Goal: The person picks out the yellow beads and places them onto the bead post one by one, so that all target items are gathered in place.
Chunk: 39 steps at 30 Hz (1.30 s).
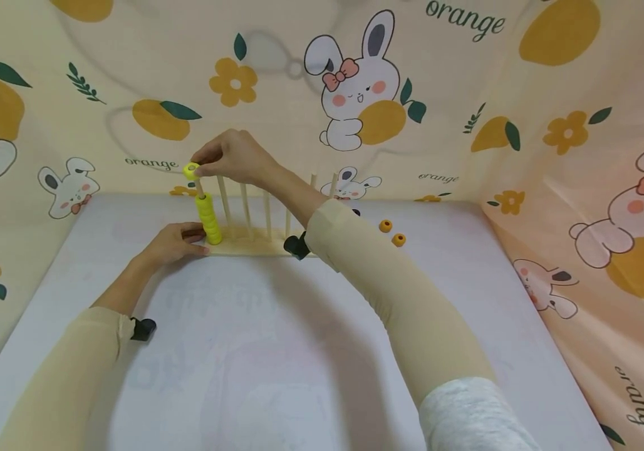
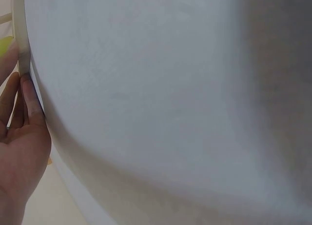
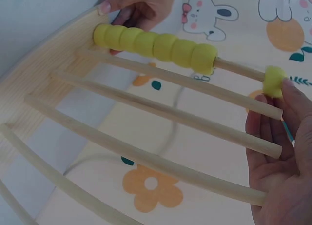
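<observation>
A wooden peg rack with a flat base [image 1: 249, 249] and several upright rods stands toward the back of the table. On its leftmost rod is a stack of yellow beads [image 1: 208, 219], packed down against the base. My right hand [image 1: 237, 156] pinches one more yellow bead [image 3: 274, 81] between thumb and fingers at the tip of that same rod. Bare rod shows between this bead and the stack. Low at the rack's left end, my left hand [image 1: 171, 243] grips the base edge, its thumb [image 3: 104, 8] on the wood beside the stack.
Two orange beads [image 1: 386, 225] [image 1: 399, 239] lie on the white table [image 1: 277, 376] to the right of the rack. A small dark object [image 1: 356, 213] is partly hidden behind my right sleeve. Printed cloth [image 1: 277, 138] hangs behind and along the sides.
</observation>
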Tool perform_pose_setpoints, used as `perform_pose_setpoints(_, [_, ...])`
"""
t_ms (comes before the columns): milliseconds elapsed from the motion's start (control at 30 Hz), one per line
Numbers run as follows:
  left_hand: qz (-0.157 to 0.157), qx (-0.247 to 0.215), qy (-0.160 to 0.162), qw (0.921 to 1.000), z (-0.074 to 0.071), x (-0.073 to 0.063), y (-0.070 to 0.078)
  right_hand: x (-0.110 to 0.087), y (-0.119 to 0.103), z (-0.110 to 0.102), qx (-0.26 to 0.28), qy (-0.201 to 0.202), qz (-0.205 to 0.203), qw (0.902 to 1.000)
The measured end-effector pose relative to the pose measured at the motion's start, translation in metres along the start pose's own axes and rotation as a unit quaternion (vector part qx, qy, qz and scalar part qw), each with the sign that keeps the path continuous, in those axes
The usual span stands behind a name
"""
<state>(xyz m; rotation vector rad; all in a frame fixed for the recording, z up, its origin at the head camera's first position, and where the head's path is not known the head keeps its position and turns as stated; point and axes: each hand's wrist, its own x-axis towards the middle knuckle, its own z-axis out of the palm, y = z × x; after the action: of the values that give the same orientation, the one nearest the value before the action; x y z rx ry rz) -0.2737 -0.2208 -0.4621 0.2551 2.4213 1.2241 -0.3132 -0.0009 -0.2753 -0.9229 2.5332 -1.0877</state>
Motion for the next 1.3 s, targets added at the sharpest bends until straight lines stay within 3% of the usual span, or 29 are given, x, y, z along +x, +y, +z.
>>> perform_pose_setpoints(233, [0.01, -0.001, 0.005, 0.9999, 0.001, 0.001, -0.002, -0.004, 0.004, -0.005, 0.007, 0.015, -0.01, 0.9998])
perform_pose_setpoints(600, [0.01, -0.003, 0.011, 0.9999, -0.001, 0.0, 0.001, -0.017, 0.01, -0.022, 0.15, 0.041, -0.023, 0.9876])
perform_pose_setpoints(867, [0.016, -0.031, 0.036, 0.9987, -0.006, -0.009, 0.0, -0.037, 0.021, -0.038, 0.153, 0.066, -0.017, 0.9859])
perform_pose_setpoints(1033, [0.028, 0.017, 0.066, 0.9972, -0.01, -0.02, 0.006, -0.06, 0.031, -0.051, 0.142, 0.086, -0.016, 0.986])
perform_pose_setpoints(1300, [0.033, 0.121, 0.108, 0.9862, -0.02, -0.04, 0.007, -0.102, 0.056, -0.067, 0.101, 0.141, -0.031, 0.9844])
